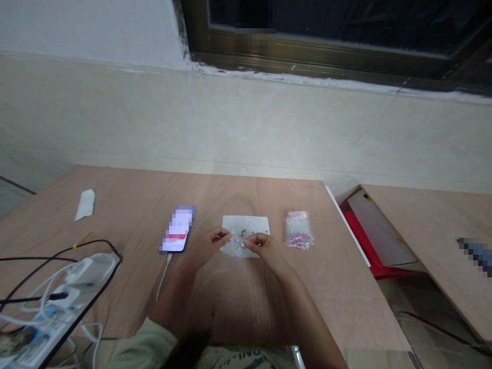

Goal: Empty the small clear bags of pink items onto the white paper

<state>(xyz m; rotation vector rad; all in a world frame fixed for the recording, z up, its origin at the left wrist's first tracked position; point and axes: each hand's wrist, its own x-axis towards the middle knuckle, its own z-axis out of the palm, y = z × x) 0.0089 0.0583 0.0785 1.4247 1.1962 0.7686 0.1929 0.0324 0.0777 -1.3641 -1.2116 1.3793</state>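
Wooden table (330, 297), between far and near edges: left hand (210, 245) and right hand (268, 247) both pinch clear plastic (237, 242) over white paper (230, 222); shirt lettering (251, 352) illegible.

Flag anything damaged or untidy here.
The ragged white paint below the brown metal window frame looks chipped. At the left, black and white cables lie tangled around the long white plastic power strip.
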